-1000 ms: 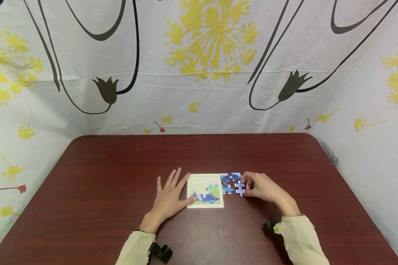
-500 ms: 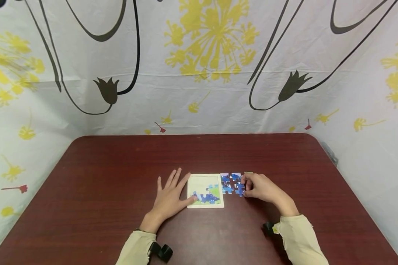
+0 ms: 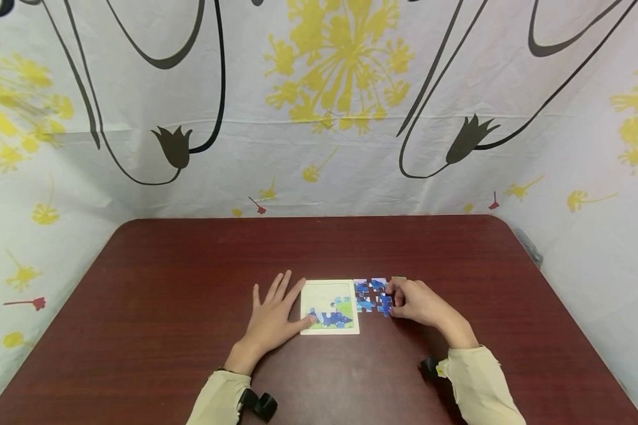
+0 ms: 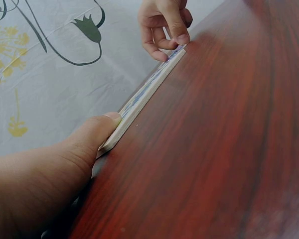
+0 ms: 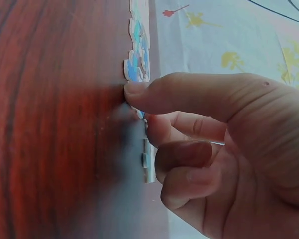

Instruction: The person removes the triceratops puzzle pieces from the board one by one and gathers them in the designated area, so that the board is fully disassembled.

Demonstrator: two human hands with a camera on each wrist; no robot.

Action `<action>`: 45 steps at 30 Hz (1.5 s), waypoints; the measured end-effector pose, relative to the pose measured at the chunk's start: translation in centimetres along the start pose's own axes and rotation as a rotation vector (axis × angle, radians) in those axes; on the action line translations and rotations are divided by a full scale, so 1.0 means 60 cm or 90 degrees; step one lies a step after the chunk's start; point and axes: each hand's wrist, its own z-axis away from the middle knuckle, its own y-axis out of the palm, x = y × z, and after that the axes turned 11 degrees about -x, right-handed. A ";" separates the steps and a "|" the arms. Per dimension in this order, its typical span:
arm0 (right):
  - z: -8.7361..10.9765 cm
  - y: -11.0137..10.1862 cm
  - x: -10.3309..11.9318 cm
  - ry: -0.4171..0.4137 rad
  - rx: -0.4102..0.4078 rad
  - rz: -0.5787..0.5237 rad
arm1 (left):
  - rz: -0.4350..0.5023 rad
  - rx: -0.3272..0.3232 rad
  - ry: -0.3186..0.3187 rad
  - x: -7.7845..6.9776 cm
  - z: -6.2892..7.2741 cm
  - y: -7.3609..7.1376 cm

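A square jigsaw puzzle board [image 3: 329, 331] with a pale frame lies on the table, its lower and right parts filled with blue and green pieces. My left hand [image 3: 268, 321] lies at the board's left side with fingers spread and straight, its thumb [image 4: 109, 119] resting on the frame's edge. To the right of the board, my right hand [image 3: 422, 301] pinches a blue-purple puzzle piece [image 3: 385, 305] at its right side between thumb [image 5: 139, 94] and index finger. Several loose blue puzzle pieces [image 3: 361, 287] lie between the board and this hand.
A dark red wooden table [image 3: 191, 265] spans the scene. Part of a green-edged piece [image 3: 399, 277] shows behind the right fingers. A white patterned cloth [image 3: 351, 171] hangs behind the table. Black wrist cameras [image 3: 266, 406] sit at both cuffs.
The piece at my right fingertips looked pale and patterned a second ago and now looks darker blue-purple. A green-edged piece shows above that hand. My left hand stays in place.
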 end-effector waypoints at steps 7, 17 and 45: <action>0.004 -0.009 0.010 0.004 -0.006 0.004 | 0.003 -0.002 0.002 -0.001 -0.002 -0.002; -0.002 -0.007 0.051 -0.026 0.017 0.011 | 0.004 0.000 0.002 0.000 -0.001 -0.002; -0.045 0.075 0.107 -0.016 0.004 -0.017 | -0.009 0.002 0.006 0.005 0.000 0.002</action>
